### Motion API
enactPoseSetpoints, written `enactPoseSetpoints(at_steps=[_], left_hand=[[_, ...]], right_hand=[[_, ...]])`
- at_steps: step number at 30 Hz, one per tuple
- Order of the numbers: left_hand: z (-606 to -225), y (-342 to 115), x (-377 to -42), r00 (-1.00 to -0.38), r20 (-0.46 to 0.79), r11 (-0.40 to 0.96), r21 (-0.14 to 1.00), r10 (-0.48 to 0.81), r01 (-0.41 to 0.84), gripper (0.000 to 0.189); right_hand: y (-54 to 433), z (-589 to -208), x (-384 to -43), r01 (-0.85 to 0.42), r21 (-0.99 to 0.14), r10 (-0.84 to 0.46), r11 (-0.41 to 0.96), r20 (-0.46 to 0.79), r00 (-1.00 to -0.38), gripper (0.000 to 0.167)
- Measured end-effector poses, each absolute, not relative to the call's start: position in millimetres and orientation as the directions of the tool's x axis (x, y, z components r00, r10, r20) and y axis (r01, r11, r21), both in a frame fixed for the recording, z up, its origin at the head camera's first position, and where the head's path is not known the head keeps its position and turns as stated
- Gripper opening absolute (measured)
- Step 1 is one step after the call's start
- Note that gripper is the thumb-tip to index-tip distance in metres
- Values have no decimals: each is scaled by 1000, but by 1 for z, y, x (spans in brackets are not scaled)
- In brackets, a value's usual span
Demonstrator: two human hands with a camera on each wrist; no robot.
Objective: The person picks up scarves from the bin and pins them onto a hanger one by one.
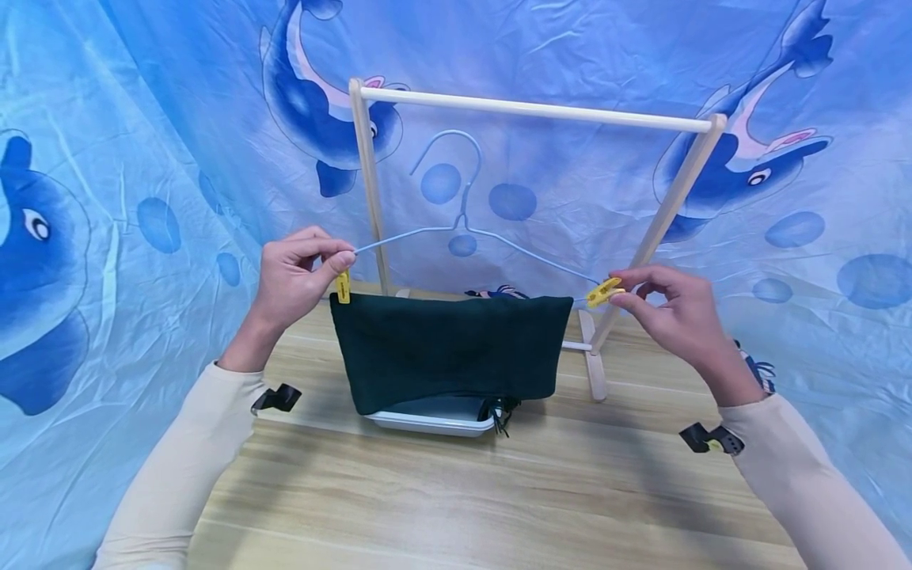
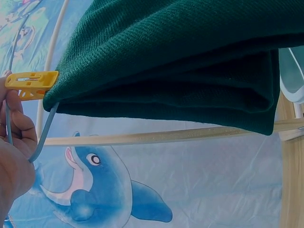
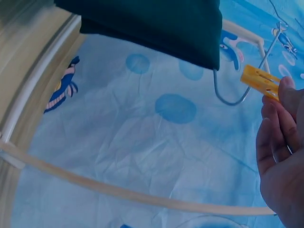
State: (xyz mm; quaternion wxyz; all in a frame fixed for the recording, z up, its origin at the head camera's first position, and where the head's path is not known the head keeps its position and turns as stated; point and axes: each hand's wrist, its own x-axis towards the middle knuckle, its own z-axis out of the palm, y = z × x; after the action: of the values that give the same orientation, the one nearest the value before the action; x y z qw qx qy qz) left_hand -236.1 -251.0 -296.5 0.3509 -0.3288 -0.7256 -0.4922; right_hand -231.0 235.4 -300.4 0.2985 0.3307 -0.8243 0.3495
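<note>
A dark green cloth (image 1: pixel 456 348), folded over the bottom bar of a light blue wire hanger (image 1: pixel 427 229), hangs in front of a wooden rack. At the hanger's left end, my left hand (image 1: pixel 295 273) grips the wire. A yellow clothespin (image 2: pixel 32 84) bites the cloth's left corner, its back end right at the left fingertips. My right hand (image 1: pixel 673 309) pinches a second yellow clothespin (image 3: pixel 260 81) between thumb and fingers. That clothespin is beside the hanger's right end, apart from the cloth's right edge in the right wrist view. The hanger's hook points up, off the rack's rail.
The wooden rack (image 1: pixel 541 108) with its white top rail stands behind the cloth. A white tray (image 1: pixel 435 427) is on the wood-grain table (image 1: pixel 456 507) beneath, partly hidden, with dark tassels at its right. Blue dolphin-print sheeting (image 1: pixel 556 47) surrounds the table.
</note>
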Motion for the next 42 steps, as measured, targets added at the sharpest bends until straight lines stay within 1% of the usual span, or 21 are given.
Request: enactPoseSetpoints(at_steps=[4,12,17,22,24,27,31,37,42], left_hand=[[-295,-251,-235,-532,836,298,478,134,826,11],[-294,-250,-234,-527,839,301,473,133,828,11],[-294,-250,-233,-526,840,306,469,137,829,11],[-294,-250,-231,-520,842,298,465,140,833,8],[-295,-250,-231,-517,844,295,463,141,836,7],[-295,-250,-231,-511,848,290,458,141,840,7],[-296,-250,-230,-508,849,287,456,144,842,7],[-297,-252,-229,-515,846,293,463,136,837,8],[-297,-252,-229,-520,843,301,464,140,833,8]], right_hand=[[228,-300,-232,-768,-363,-337,528,740,-582,28],[216,-303,-234,-789,-366,-314,493,771,-554,25],[212,-307,-239,-815,-325,-325,480,797,-509,24],[208,-309,-241,-847,-253,-362,468,820,-444,23],[206,-309,-241,-849,-222,-381,479,819,-429,23],[204,-310,-242,-848,-206,-411,489,803,-432,22],[202,-311,-241,-833,-215,-429,510,776,-462,24],[203,-312,-239,-797,-243,-413,554,751,-515,32],[204,-315,-239,-779,-296,-379,553,743,-551,36]])
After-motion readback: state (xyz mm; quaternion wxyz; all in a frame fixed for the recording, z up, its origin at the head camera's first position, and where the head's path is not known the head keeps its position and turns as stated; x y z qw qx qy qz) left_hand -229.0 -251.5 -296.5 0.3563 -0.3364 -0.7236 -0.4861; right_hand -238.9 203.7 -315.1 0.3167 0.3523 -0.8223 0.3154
